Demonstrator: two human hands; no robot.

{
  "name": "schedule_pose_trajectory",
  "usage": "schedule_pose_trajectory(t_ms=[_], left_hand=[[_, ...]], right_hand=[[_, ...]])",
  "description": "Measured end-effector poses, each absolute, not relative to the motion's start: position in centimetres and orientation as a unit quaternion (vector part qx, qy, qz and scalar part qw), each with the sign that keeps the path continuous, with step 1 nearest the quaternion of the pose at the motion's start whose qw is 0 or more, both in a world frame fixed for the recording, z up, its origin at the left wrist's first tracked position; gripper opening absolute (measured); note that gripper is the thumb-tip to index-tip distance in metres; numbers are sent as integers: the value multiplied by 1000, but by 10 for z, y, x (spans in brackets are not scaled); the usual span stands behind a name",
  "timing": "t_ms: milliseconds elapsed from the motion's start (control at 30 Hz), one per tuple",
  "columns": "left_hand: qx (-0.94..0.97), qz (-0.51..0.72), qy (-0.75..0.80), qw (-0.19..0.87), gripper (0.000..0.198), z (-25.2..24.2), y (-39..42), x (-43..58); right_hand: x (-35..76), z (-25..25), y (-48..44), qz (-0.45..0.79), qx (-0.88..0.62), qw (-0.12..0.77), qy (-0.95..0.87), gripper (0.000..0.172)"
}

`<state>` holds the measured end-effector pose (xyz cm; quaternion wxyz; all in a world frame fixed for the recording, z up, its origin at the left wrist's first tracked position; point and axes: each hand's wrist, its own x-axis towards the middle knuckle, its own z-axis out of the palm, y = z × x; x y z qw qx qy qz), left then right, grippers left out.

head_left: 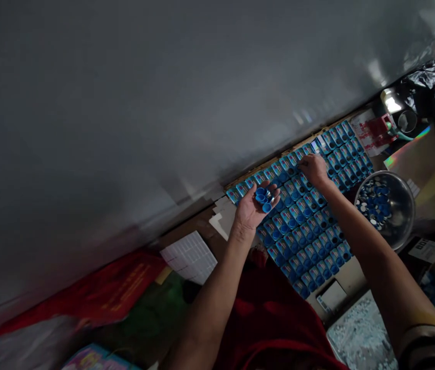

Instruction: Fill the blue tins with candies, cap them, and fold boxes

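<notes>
Several small round blue caps [264, 199] lie in the cupped palm of my left hand [251, 208], which faces up with its fingers partly curled around them. Under both hands spread rows of blue blister-like packs [302, 210], many with a round blue or dark spot at one end. My right hand [315, 169] is over the upper rows, fingers pinched together at a pack; what they hold, if anything, is too small to make out. To the right of the rows, a metal bowl [405, 205] contains more blue caps and white round pieces.
A grey wall [125, 103] rises behind the packs. White sheets [190, 256] and a red bag [125, 288] lie left. At right are a black plastic bag [427, 87] and a red object [381, 128]. A clear bag of pale pieces [361, 331] sits near my right arm.
</notes>
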<state>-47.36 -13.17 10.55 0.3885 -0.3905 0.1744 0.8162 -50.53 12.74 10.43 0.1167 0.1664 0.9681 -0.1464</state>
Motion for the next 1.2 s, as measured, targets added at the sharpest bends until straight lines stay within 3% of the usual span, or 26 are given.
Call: schedule_pose_trajectory(t_ms=[133, 233, 367, 467, 567, 800, 933, 1067, 1200], left_hand=[[-359, 820, 172, 411, 41, 107, -119, -485], [-351, 821, 165, 419, 45, 102, -112, -490], [-358, 824, 168, 406, 42, 98, -104, -489], [-366, 835, 162, 376, 35, 100, -99, -487], [-362, 857, 155, 332, 34, 102, -96, -488], [-374, 844, 199, 328, 30, 102, -91, -489], [-380, 847, 190, 321, 25, 104, -88, -488], [-357, 855, 173, 333, 33, 104, -93, -496], [-319, 846, 188, 383, 36, 100, -102, -501]], right_hand=[[-528, 107, 126, -71, 197, 186, 960, 14], [-545, 103, 133, -52, 229, 229, 945, 31], [-549, 104, 138, -69, 251, 210, 942, 43], [-529, 119, 119, -75, 252, 186, 947, 33], [-485, 131, 81, -170, 227, 103, 953, 20], [-394, 104, 14, -411, 56, -22, 910, 32], [-399, 95, 24, -474, 65, -59, 876, 24], [-438, 98, 64, -376, 237, -28, 895, 14], [-488, 101, 90, -198, 223, 79, 951, 14]])
